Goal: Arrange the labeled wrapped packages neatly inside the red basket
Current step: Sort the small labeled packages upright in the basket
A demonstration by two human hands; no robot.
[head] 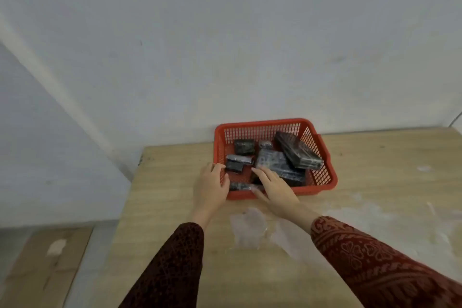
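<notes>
Left hand [211, 186] and right hand [273, 189] reach into a red basket [322, 157] of dark wrapped packages on a wooden counter [165, 207]

The left hand curls over the basket's near left corner, gripping the rim. The right hand lies flat, fingers spread, holding nothing, its fingertips touching a large grey-blue package [277, 165] mid-basket. A small package [241, 186] lies between the hands by the near wall. A long dark package [297, 150] leans tilted at the right; two small ones sit near the left wall. Patterned dark red sleeves cover both arms
</notes>
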